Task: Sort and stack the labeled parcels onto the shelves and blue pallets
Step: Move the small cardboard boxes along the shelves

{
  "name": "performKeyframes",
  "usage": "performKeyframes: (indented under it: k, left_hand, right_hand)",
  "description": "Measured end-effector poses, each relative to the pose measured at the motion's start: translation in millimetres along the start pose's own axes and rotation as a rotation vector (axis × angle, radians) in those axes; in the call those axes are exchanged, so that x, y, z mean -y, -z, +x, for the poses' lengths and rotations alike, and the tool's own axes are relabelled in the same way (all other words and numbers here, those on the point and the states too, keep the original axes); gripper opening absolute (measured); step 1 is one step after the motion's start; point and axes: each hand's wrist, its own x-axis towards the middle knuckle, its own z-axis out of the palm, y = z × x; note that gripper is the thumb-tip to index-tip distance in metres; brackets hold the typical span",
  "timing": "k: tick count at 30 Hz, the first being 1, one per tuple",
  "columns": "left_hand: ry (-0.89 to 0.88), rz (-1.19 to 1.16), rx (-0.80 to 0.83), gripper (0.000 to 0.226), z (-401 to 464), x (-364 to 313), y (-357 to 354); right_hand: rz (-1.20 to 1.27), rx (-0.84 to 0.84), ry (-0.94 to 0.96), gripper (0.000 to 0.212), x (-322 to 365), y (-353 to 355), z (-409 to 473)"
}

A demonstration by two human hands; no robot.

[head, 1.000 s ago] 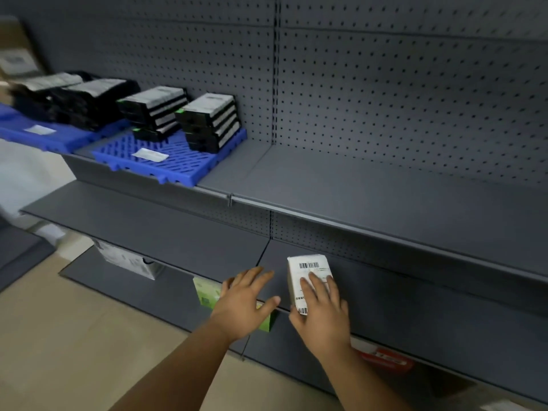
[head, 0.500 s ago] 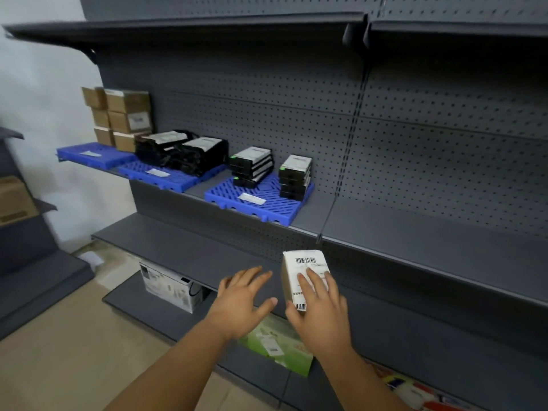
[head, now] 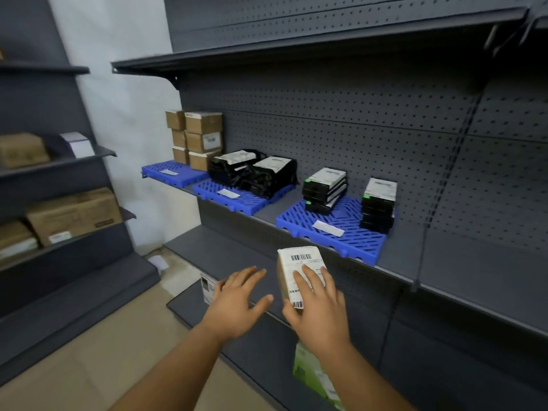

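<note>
Stockroom: grey pegboard shelving (head: 444, 262), blue pallets (head: 332, 232), stacked cartons (head: 203, 134).

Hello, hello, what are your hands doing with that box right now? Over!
Right hand grips white labelled parcel, upright. Left hand open beside it, not touching. Blue pallet ahead holds two black stacks; nothing blocking. Over.

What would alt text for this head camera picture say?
A person's right hand holds a small white-labelled parcel before dark grey shelving, the left hand open beside it. On the shelf above it, blue pallets carry stacks of black parcels and brown boxes.
</note>
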Motion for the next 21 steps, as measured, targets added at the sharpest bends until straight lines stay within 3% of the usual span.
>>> performKeyframes:
  k: [5,10,21]
  left_hand:
    - [0.065,0.041,-0.075,0.079,39,40,37]
    - [0.081,0.039,-0.108,0.062,60,78,61]
    - [-0.023,-0.009,-0.056,0.064,121,189,99]
  right_hand:
    - [0.032,-0.023,0.041,0.058,38,-17,65]
    - [0.048,-0.040,0.069,0.058,69,-35,104]
    - [-0.027,-0.072,-0.027,0.058,160,-81,170]
